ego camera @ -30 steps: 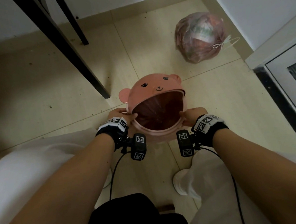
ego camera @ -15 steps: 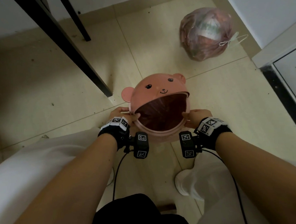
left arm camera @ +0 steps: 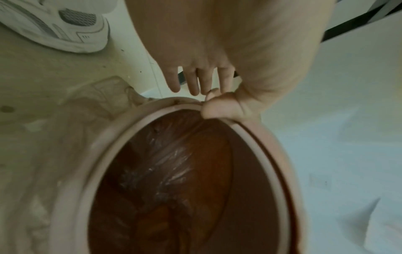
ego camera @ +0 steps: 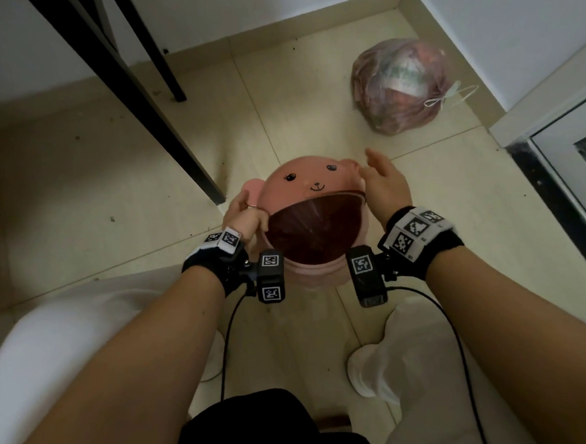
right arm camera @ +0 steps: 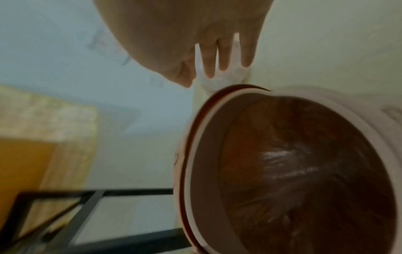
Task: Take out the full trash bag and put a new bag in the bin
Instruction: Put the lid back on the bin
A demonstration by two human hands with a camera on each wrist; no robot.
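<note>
Bin: pink plastic bear-face bin (ego camera: 312, 200) stands on the tiled floor between both hands, a reddish translucent liner (ego camera: 314, 232) inside.
Writing: none readable; only a printed bear face.
Left hand (ego camera: 246, 217): thumb hooked over the rim.
Right hand (ego camera: 383, 182): fingers spread, beside the lid.
Full bag: tied reddish trash bag (ego camera: 400, 85), well apart by the wall.
Left wrist view only: white sneaker (left arm camera: 54, 25).

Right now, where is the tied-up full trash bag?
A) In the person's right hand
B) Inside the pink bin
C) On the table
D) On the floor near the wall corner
D: the full bag lies knotted on the floor by the corner, apart from the bin and both hands.
</note>
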